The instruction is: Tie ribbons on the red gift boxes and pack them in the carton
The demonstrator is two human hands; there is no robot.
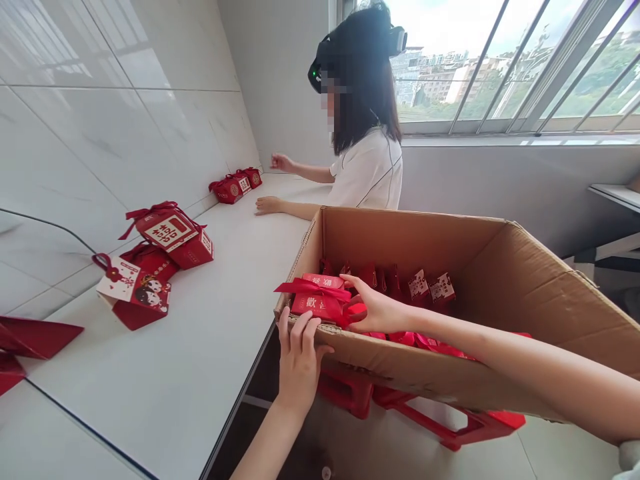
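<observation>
My right hand [377, 308] reaches into a large cardboard box [425, 363] and is closed on the right side of a red gift box [316, 307]. That gift box has a ribbon tied round it and pale lettering, and sits at the carton's near left corner. My left hand [299, 360] grips the carton's rim at the same corner, its fingers hooked over the edge close to the gift box. Below them in the carton lie several more red gift boxes [419, 287], partly hidden by my right arm.
On the white table [215, 333] at left stand red gift boxes [175, 233] with ribbons, and more [235, 187] by the wall. A co-worker [370, 160] in a headset rests both hands on the table's far end. Red stools [450, 427] stand under the carton.
</observation>
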